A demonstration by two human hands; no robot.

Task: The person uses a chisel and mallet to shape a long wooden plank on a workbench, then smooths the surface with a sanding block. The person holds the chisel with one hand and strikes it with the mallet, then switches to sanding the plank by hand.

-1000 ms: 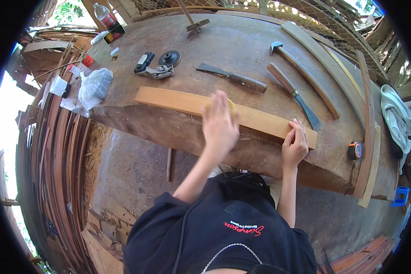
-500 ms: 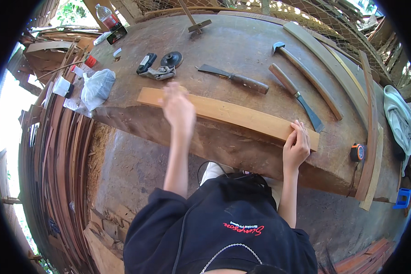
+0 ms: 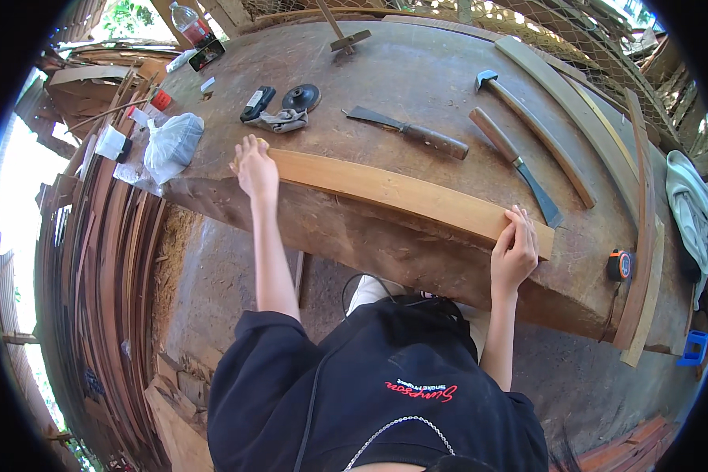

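Observation:
A long, light-brown wooden board (image 3: 393,191) lies along the near edge of the workbench (image 3: 330,228). My left hand (image 3: 256,169) rests over its left end, fingers bent and close together. A small yellowish edge shows by those fingertips; what they press on is mostly hidden. At the board's right end my right hand (image 3: 515,245) is closed, fingers on the top face, gripping it. Beyond the board lie a wooden-handled blade (image 3: 409,132), a second blade (image 3: 519,165) and a long-handled adze-like tool (image 3: 539,134).
A grey cloth (image 3: 279,120), a black disc (image 3: 301,97) and a dark battery-like block (image 3: 258,102) sit past the left end. A plastic bag (image 3: 173,148) lies at the left corner, a tape measure (image 3: 619,265) at the right. Stacked wood strips (image 3: 106,291) stand left of the bench.
My left hand has slid left along the board to its left end, and its blur is gone. My right hand stays on the right end. The whole view has shifted slightly.

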